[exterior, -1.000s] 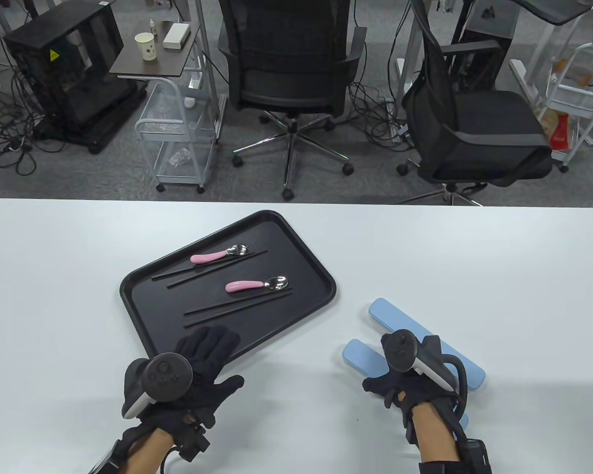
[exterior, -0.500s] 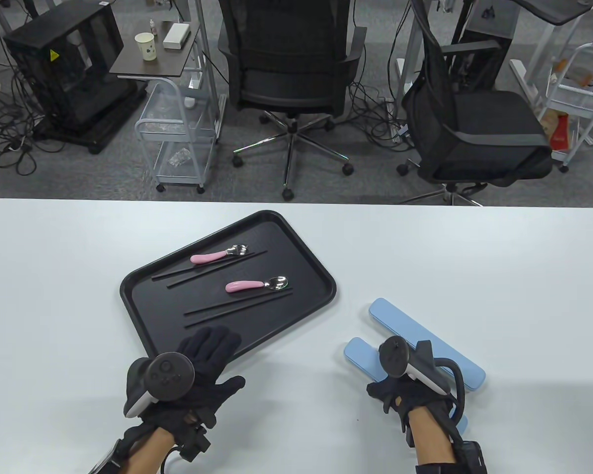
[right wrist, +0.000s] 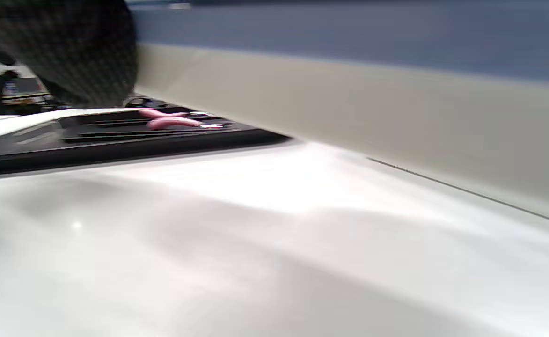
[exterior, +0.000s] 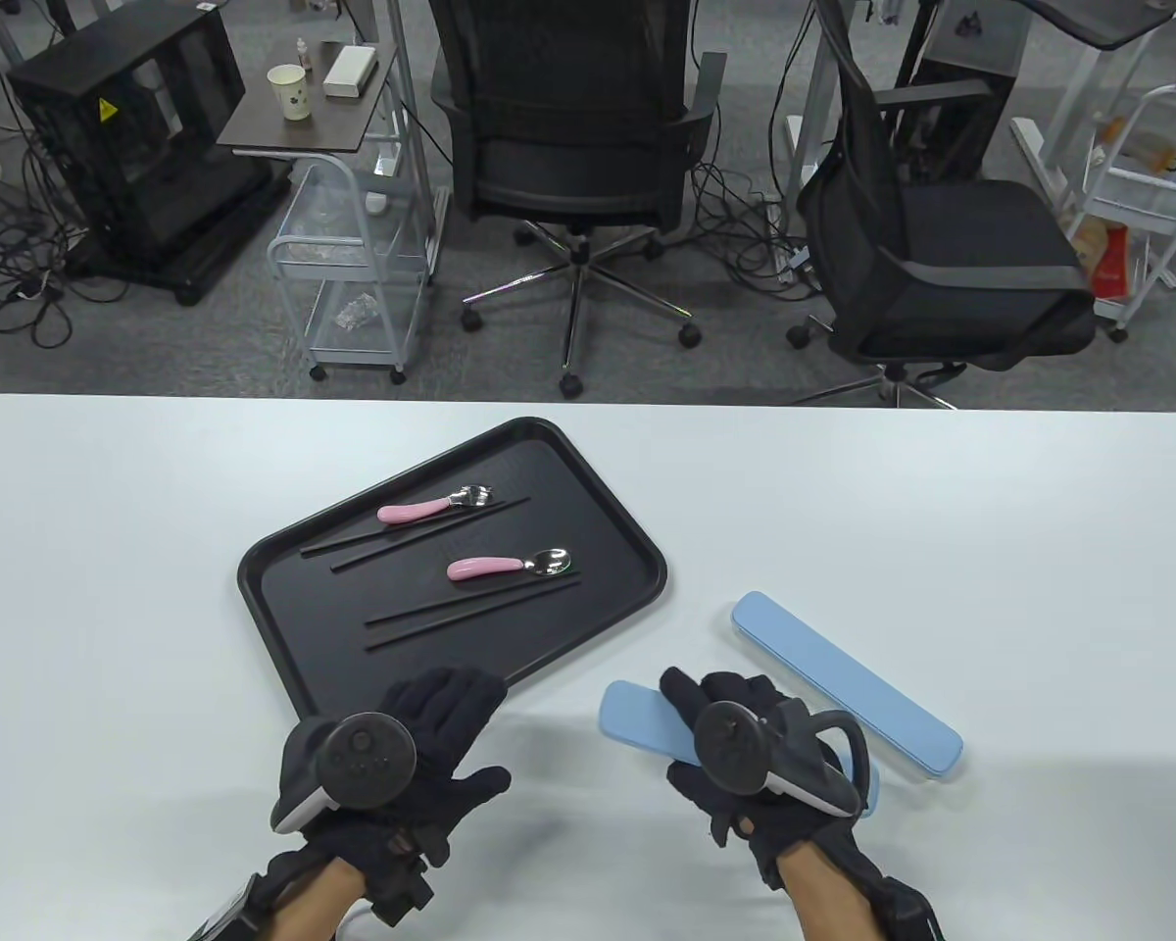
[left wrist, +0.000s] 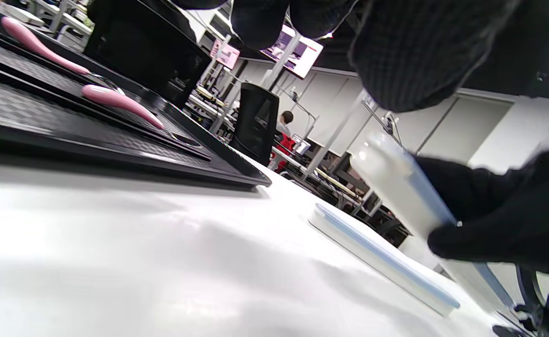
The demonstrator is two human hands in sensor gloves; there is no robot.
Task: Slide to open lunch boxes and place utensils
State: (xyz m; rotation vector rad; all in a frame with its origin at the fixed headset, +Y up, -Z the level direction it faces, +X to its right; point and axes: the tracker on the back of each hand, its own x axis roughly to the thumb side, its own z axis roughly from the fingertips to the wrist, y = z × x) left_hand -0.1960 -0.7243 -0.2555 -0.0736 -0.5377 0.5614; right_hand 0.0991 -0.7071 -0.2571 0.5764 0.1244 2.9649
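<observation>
Lunch box number one [exterior: 637, 720] is up off the bench [exterior: 990, 549] in my right hand [exterior: 745, 750], gripped around its middle, lid not slid yet I think. Left hand [exterior: 431, 730] is loose and holding nothing, near the tray [exterior: 284, 569] corner. Half a second ago the box sat further right, next to the second box [exterior: 843, 683]. Next I'd bring my left over to pull the lid.
</observation>
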